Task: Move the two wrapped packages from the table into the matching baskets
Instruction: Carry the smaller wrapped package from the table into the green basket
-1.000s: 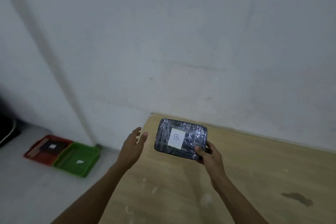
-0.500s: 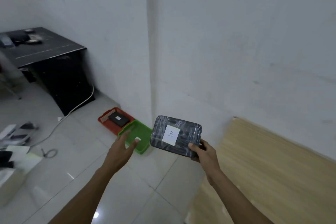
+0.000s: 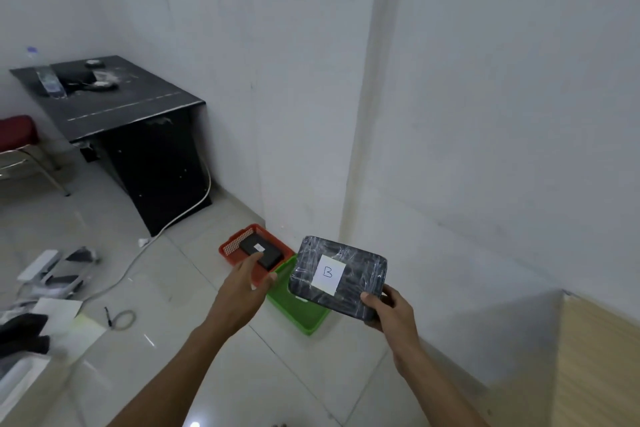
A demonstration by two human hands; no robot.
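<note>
Carry step: right hand (image 3: 389, 308) clamped on the B package (image 3: 337, 276), held above the green basket (image 3: 298, 312); left hand (image 3: 246, 284) empty, fingers loosely spread; orange basket (image 3: 235, 246) beyond it already filled; next, lower B into green.

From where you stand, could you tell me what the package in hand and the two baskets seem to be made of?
Package: dark item in glossy clear film, judging by wrinkles and glare; paper label. Red basket and green basket: likely moulded plastic; the red wall shows a perforated grid.

The green basket (image 3: 300, 314) lies open, hemmed by the wall (image 3: 450, 149) behind and the orange basket (image 3: 242, 246) alongside.
</note>
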